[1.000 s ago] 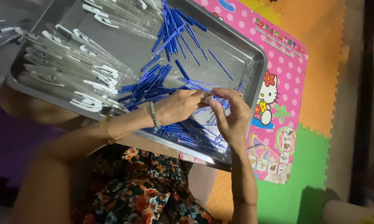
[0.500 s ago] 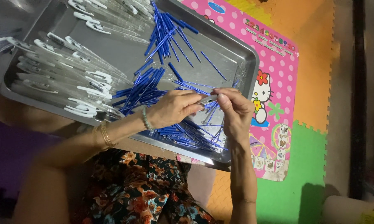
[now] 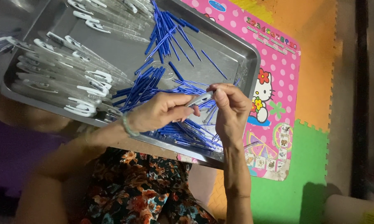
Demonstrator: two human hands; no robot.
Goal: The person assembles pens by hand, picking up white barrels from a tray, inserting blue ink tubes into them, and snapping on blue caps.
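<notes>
**Pen barrel held between both hands over the steel tray**

The left hand (image 3: 162,112) was closed around one end of a clear plastic pen barrel (image 3: 200,99), fingers curled and thumb on top. The right hand (image 3: 228,110) pinched the other end between thumb and fingertips, its remaining fingers loosely bent. The barrel lay nearly level between the two hands, just above the near corner of the shallow stainless-steel tray (image 3: 247,62). Whether a refill was already inside it cannot be told.

Directly under and around the hands lay a loose heap of thin blue pen refills (image 3: 182,132), many crossing one another. Just beyond the left hand a second bundle of the same refills (image 3: 139,85) fanned out, and farther off, toward the tray's far edge, a third cluster (image 3: 166,29) rested.

Well to the left of the left hand, rows of clear pen barrels with white clips (image 3: 66,74) filled that side of the tray. Judging from these, a large stock of both barrels and refills was left to handle; no separate pile of finished pens could be made out.

Beyond the right hand, the tray sat partly on a pink dotted cartoon play mat (image 3: 274,54), with orange and green foam floor tiles (image 3: 315,87) farther out.
</notes>
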